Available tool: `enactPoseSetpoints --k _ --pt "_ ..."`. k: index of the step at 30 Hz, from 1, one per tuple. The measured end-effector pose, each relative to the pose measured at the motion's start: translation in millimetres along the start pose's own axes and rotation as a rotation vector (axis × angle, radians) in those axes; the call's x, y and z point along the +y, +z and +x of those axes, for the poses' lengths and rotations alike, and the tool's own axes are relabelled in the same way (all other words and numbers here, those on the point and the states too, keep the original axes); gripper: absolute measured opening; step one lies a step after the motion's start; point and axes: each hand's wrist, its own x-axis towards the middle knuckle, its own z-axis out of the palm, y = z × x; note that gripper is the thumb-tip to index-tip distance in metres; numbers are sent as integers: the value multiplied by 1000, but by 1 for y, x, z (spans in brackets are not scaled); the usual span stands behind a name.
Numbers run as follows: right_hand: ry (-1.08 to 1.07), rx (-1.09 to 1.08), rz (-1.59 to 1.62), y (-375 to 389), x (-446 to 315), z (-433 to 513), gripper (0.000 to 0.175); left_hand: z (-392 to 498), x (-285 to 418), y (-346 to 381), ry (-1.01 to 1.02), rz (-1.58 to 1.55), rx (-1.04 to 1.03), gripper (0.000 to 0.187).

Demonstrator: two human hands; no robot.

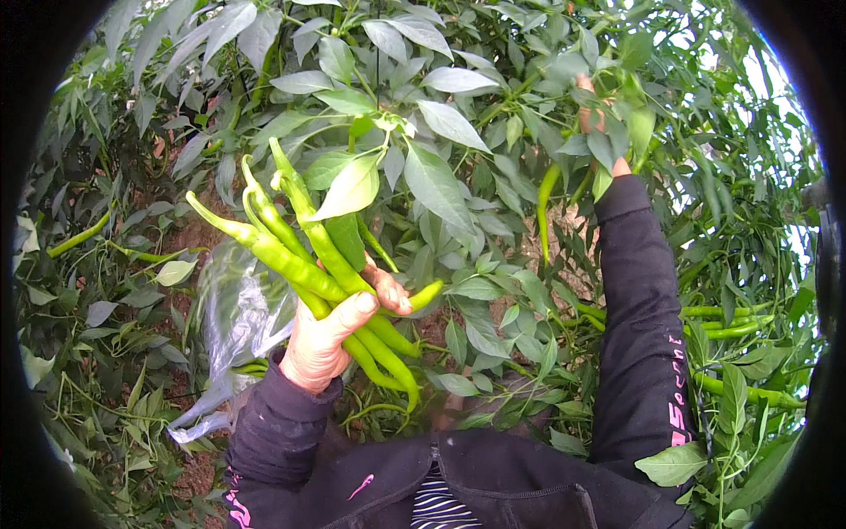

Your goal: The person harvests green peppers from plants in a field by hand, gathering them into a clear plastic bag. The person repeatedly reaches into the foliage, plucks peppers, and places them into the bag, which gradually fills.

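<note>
In front of my chest, my left hand [320, 344] is closed around a bunch of long green chili peppers [301, 268]. Their stem ends point up and left, and several curved tips stick out below the thumb. My right hand [590, 119] reaches far out among pepper-plant leaves [605, 149] at the upper right. Leaves cover most of it, so only bits of fingers and the wrist show; whether it grips anything is hidden. A green chili pepper [545, 208] hangs from the plant, lower and to the left of that hand.
A clear plastic bag [241, 311] with green peppers in it sits left of my left forearm. More green peppers [730, 324] hang beyond my right sleeve, and another pepper [80, 236] is at far left. Dense foliage surrounds me, with a dark vertical string [377, 59] ahead.
</note>
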Motion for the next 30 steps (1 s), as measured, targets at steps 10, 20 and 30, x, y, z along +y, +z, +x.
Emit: enactPoseSetpoints --k 10,20,30 --pt "510 168 900 6 -16 -79 15 -14 29 4 255 -157 -268 30" --pt "739 123 646 24 -160 -228 23 -71 36 -9 257 -228 -186 31" --pt "231 -649 186 11 -413 -264 23 -108 22 14 74 226 -138 43"
